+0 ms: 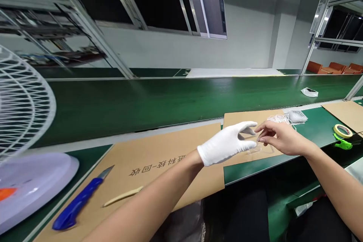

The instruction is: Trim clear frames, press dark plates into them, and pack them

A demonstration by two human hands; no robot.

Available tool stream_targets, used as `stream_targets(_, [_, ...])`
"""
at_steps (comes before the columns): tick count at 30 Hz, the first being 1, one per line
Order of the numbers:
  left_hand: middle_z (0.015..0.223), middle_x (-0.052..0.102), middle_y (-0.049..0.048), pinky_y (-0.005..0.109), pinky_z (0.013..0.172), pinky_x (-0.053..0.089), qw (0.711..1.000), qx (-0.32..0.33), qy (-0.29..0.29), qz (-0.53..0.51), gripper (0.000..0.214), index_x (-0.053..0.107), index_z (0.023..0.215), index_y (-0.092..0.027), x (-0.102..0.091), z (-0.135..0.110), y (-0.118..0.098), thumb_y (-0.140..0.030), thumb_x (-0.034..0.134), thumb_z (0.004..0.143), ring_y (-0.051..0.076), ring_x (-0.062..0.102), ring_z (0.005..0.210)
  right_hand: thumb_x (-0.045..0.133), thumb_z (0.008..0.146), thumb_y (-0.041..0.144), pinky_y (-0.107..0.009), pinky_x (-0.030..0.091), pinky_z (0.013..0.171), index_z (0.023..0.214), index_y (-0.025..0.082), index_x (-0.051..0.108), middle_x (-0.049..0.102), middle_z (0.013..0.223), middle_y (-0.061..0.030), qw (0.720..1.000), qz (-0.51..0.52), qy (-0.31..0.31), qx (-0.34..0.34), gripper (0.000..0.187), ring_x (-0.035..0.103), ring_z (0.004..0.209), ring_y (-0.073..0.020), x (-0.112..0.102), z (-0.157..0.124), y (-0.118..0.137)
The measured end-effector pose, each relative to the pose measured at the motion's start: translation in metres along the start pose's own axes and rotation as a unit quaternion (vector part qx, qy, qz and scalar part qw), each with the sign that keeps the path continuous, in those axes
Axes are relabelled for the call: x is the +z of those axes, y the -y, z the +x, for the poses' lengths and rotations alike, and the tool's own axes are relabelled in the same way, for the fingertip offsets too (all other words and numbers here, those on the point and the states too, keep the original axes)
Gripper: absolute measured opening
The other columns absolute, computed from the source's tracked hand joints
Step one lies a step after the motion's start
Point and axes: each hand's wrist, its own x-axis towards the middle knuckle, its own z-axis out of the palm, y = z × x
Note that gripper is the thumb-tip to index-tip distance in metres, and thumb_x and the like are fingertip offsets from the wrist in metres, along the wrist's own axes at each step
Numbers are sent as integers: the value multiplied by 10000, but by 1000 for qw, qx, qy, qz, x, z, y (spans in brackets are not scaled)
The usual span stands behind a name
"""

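Observation:
My left hand (231,143) wears a white glove. Its thumb and fingers are curved and spread apart, with nothing visible gripped between them. Facing it, my bare right hand (276,136) has its thumb and fingers drawn together at the tips. Whatever those fingertips hold, if anything, is too small to make out. Just below them, a clear plastic piece (254,151) shows faintly over the brown cardboard sheet (238,119). Behind my right hand lie a bundle of white strings (279,118) and a stack of small white pieces (297,116).
A blue-handled knife (82,198) and a thin yellowish tool (121,196) lie on the left cardboard (170,143). A fan (25,102) stands far left. Tape (343,131) and green scissors (342,143) lie right. Beyond runs a green conveyor belt (159,102) carrying a small white packet (309,92).

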Motion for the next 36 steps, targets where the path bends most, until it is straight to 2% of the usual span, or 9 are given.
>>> stream_targets(3, [1043, 802, 31, 319, 799, 583, 1000, -15, 9, -12, 545, 700, 1318, -241, 6, 1, -18, -346, 765, 788, 233, 744, 897, 648, 948, 164, -333, 567, 830, 1162, 269, 619, 785, 951, 6, 1000, -13, -19, 2, 240, 755, 907, -188, 6, 2, 4])
stream_targets(6, [738, 746, -24, 302, 667, 554, 998, -61, 4, -17, 468, 736, 1238, -228, 16, 6, -25, -272, 722, 772, 189, 685, 663, 657, 936, 180, -319, 554, 755, 1080, 266, 557, 731, 1020, 0, 997, -39, -65, 6, 195, 735, 823, -171, 7, -2, 5])
stream_targets(9, [718, 738, 6, 290, 591, 522, 997, -64, -1, -44, 283, 783, 1030, -183, 23, 10, -24, -292, 719, 777, 177, 665, 620, 707, 945, 298, -329, 578, 756, 1128, 259, 529, 671, 1149, -39, 996, 36, -85, 12, 258, 726, 841, -164, 8, -11, -4])
stream_targets(13, [730, 727, 41, 271, 556, 506, 993, -46, -26, -107, 144, 765, 832, -153, 29, 15, -19, -275, 723, 767, 170, 664, 638, 885, 820, 459, -388, 599, 929, 1349, 257, 510, 652, 1284, -93, 983, 169, -62, 33, 679, 698, 1068, -212, 16, -26, -39])
stream_targets(15, [726, 720, 40, 265, 550, 507, 987, -44, -44, -151, 134, 754, 832, -153, 32, 16, -15, -270, 721, 774, 163, 659, 633, 868, 834, 523, -402, 581, 961, 1290, 237, 600, 694, 1210, -84, 981, 185, -24, 62, 601, 682, 1081, -226, 23, -32, -58])
stream_targets(19, [717, 728, 34, 252, 544, 505, 968, -78, -90, -220, 125, 725, 851, -165, 42, 14, 4, -261, 725, 772, 160, 672, 629, 747, 927, 612, -385, 543, 911, 981, 208, 707, 712, 989, -53, 975, 195, -14, 105, 410, 657, 946, -212, 34, -39, -83])
stream_targets(24, [811, 764, 29, 273, 610, 525, 972, -90, -132, -172, 187, 754, 875, -195, 53, 7, 42, -369, 696, 840, 182, 693, 730, 796, 887, 613, -357, 521, 848, 992, 216, 690, 697, 920, -32, 959, 243, -82, 123, 424, 639, 889, -199, 37, -30, -96])
stream_targets(28, [783, 767, 12, 304, 728, 520, 977, -99, -163, -96, 258, 762, 830, -212, 52, 6, 67, -444, 663, 886, 192, 688, 753, 770, 901, 626, -354, 505, 824, 905, 209, 683, 700, 902, -39, 968, 202, -80, 126, 426, 637, 862, -196, 40, -10, -102])
stream_targets(36, [570, 656, -29, 290, 608, 463, 965, -201, -145, -80, 353, 677, 701, -213, 45, 15, 96, -520, 686, 874, 173, 645, 553, 835, 820, 652, -332, 500, 719, 1028, 199, 667, 672, 814, -15, 953, 233, -97, 168, 527, 638, 783, -187, 53, 30, -128])
